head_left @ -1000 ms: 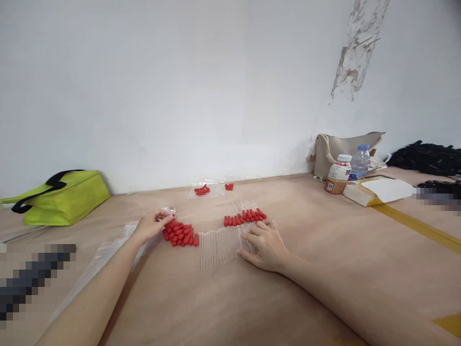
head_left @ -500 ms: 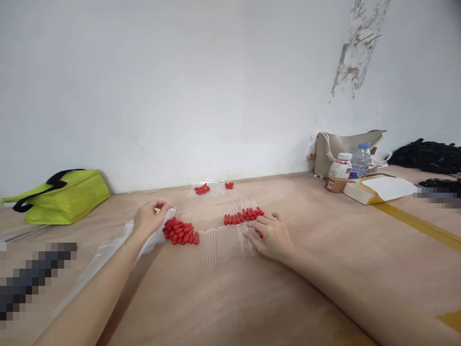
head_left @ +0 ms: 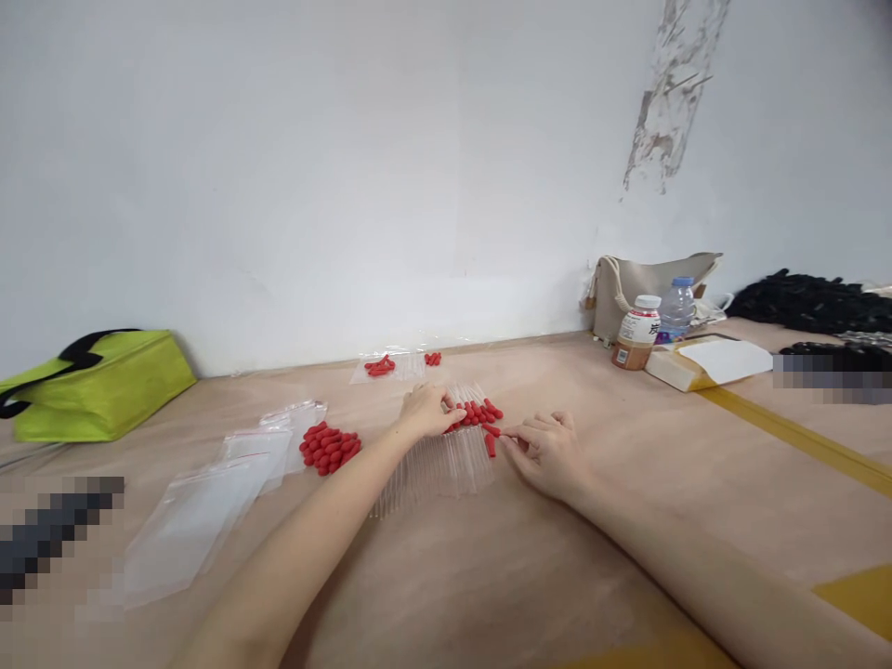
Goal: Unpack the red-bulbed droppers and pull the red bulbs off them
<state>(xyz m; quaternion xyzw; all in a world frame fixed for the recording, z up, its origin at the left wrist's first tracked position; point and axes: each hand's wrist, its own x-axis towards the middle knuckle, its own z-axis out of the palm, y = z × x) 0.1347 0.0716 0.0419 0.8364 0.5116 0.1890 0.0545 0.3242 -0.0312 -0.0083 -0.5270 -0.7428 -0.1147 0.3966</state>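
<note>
My left hand (head_left: 426,412) reaches over the row of clear thin tubes (head_left: 436,469), its thumb and fingers bent together at the left end of a row of red rubber bulbs (head_left: 474,413); what they pinch is hidden. These bulbs appear to sit on further clear tubes (head_left: 468,394) pointing toward the wall. My right hand (head_left: 547,451) pinches a small red rubber bulb (head_left: 491,431) by its end. Just below that lies another red bulb (head_left: 491,447), beside the tubes. Left of my forearm is a heap of loose red bulbs (head_left: 329,448).
Clear zip bags (head_left: 202,511) lie overlapped at the left. By the wall are a bag with red bulbs (head_left: 380,366) and clear tubes. A lime green bag (head_left: 104,386) stands far left. Right are a bottle (head_left: 636,333), a water bottle (head_left: 675,307), a beige bag (head_left: 627,279) and a white box (head_left: 687,367).
My left hand has moved right from beside the bulb heap and zip bags to the row of bulbs. My right hand has drawn slightly right, with a bulb now visible at its fingertips.
</note>
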